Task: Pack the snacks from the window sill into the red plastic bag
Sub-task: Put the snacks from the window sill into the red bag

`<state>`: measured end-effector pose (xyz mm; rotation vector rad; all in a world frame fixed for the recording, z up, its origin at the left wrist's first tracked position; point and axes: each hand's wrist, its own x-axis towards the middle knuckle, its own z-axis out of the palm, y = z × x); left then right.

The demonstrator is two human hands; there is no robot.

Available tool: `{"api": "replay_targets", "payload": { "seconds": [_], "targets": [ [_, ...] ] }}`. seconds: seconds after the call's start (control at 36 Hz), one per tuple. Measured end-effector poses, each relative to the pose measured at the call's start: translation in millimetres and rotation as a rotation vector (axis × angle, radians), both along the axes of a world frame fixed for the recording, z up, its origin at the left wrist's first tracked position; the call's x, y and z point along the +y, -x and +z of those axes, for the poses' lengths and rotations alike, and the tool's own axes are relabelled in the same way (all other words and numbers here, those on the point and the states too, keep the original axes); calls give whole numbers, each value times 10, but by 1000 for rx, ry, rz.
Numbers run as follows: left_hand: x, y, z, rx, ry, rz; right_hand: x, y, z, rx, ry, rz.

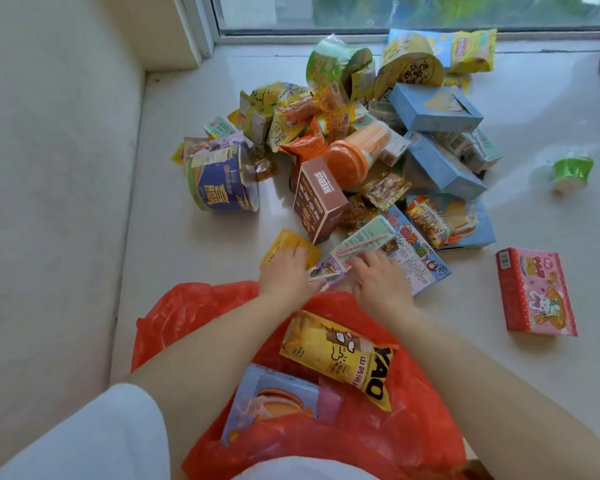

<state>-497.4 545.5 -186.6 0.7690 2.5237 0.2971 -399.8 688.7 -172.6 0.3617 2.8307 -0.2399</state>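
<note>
The red plastic bag (187, 317) is lying open at the near edge of the sill, mouth gaping toward the pile, and it is already carrying a yellow snack pouch (340, 358) and a pale blue cake box (271, 400). Just beyond the bag's far rim both hands are working the closest packets. The left hand (284, 271) is coming down on a small yellow sachet (288, 242), fingers laid over it; whether they are gripping it or only resting on it, I cannot tell. The right hand (378, 275) is spread flat, fingers relaxed, over a mint-green packet (364, 239) and the blue cartoon box (420, 261), grasping nothing firmly as far as I can see. A tiny purple packet (326, 271) is sitting between the two hands, right at the bag's rim.

Farther from the bag, the main heap (361, 133) of bowls, boxes and pouches is waiting, with a red and pink box (534, 292) off to the bag's right and a green jelly cup (568, 173) beyond that.

Best play here, I'd say: sweep the flat packets straight back over the rim, keeping the mouth open, and save the bulky bowls for later.
</note>
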Motion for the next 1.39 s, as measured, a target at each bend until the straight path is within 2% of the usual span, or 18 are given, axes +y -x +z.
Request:
{"api": "replay_targets", "payload": {
  "seconds": [0.11, 0.25, 0.39, 0.47, 0.61, 0.69, 0.75, 0.81, 0.86, 0.97, 1.19, 1.28, 1.33, 1.39],
  "targets": [
    [205, -45, -144, -54, 103, -92, 211, 244, -34, -104, -98, 74],
    [353, -63, -323, -82, 181, -75, 297, 468, -161, -220, -220, 157],
    [448, -45, -398, -103, 201, -9, 298, 568, -265, -176, -332, 196],
    [404, 8, -409, -160, 129, 68, 314, 597, -284, -150, -400, 141],
    [271, 154, -284, -338, -55, 379, 433, 507, -265, -93, -245, -109],
    [197, 303, -220, -297, -121, 490, 509, 448, -195, -47, -171, -249],
    [139, 412, -238, -235, -69, 506, 606, 413, -187, -59, -130, -364],
    [77, 485, -275, -195, 68, 508, 714, 384, -210, -92, -32, -473],
    [19, 520, -314, -215, 153, 561, 791, 361, -232, -106, 59, -535],
    [-28, 520, -385, -255, 198, 597, 829, 333, -228, -79, 180, -592],
    [104, 448, -371, -385, 115, 727, 877, 308, -219, -50, 278, -687],
    [152, 419, -390, -450, 33, 775, 865, 267, -243, -73, 469, -800],
    [174, 402, -416, -453, -9, 755, 800, 215, -280, -101, 583, -862],
    [195, 383, -414, -448, -14, 700, 705, 179, -313, -144, 548, -822]
  ]
}}
